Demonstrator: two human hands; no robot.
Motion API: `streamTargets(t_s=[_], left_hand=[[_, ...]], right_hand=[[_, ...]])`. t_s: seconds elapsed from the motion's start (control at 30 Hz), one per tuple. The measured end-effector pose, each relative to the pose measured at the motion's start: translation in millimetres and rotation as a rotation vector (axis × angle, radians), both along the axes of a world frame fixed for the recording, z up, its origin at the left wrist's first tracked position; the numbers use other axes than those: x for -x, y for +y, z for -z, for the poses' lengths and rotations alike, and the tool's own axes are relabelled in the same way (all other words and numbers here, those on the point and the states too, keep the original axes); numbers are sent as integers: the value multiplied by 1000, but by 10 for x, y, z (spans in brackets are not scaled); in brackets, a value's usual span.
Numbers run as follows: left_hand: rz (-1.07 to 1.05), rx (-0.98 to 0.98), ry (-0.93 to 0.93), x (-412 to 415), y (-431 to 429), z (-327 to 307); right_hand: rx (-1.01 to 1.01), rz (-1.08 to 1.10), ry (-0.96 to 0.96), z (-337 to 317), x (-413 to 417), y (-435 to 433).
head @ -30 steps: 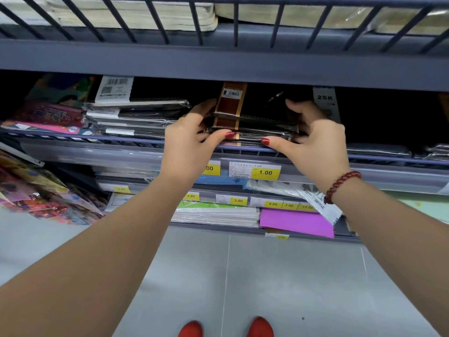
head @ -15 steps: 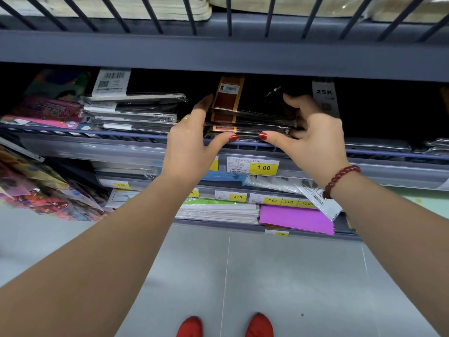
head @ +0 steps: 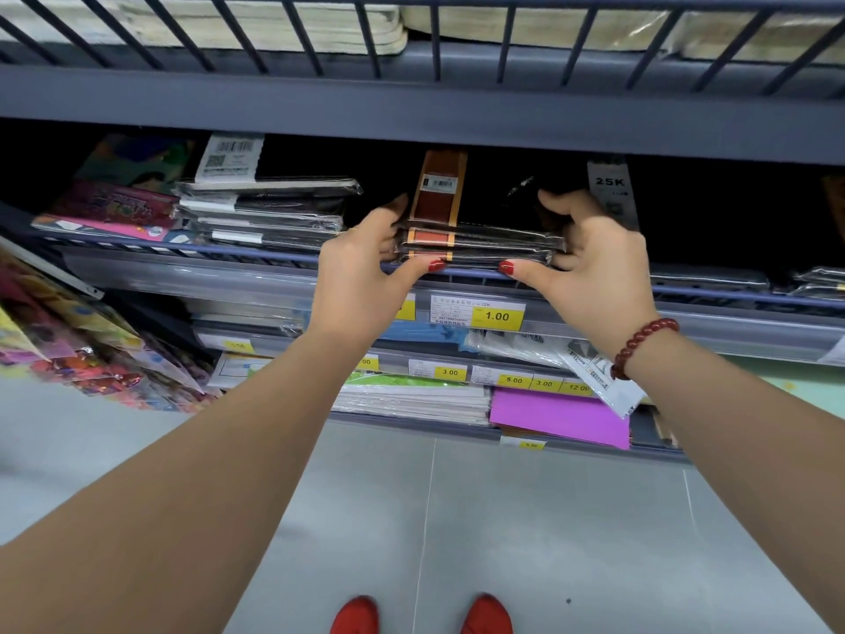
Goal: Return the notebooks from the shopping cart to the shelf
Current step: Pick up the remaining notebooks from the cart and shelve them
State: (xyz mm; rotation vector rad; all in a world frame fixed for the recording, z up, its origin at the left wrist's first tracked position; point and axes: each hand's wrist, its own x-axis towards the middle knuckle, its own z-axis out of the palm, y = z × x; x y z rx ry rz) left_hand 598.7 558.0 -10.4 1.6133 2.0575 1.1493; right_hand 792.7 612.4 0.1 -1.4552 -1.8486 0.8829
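A small stack of black notebooks (head: 480, 244) with brown-orange bands, wrapped in clear film, lies on the grey shelf (head: 183, 263) behind its front rail. My left hand (head: 366, 272) clasps the stack's left end, thumb under its front edge. My right hand (head: 590, 263) clasps the right end, fingers curled over the top and thumb at the front. The shopping cart is out of view.
A second stack of wrapped black notebooks (head: 270, 212) lies to the left, with colourful books (head: 114, 208) beyond it. A dark shelf board (head: 411, 107) hangs close above. Lower shelves carry price tags (head: 496, 315), white pads and purple paper (head: 558, 416). Grey floor lies below.
Both hands stay on the notebook stack. Their grip has shifted slightly along its ends, and the stack sits square on the shelf.
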Motion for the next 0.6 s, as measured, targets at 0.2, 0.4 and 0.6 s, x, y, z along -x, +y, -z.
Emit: streamTargets(t_s=[0.2, 0.4, 0.6], left_hand=[[-23, -18, -45, 2, -25, -2], [-100, -56, -43, -35, -8, 20], [-87, -52, -89, -60, -36, 16]], right_hand=[[-8, -20, 76, -19, -22, -17], [-21, -49, 37, -30, -45, 56], [-71, -13, 97, 26, -18, -14]])
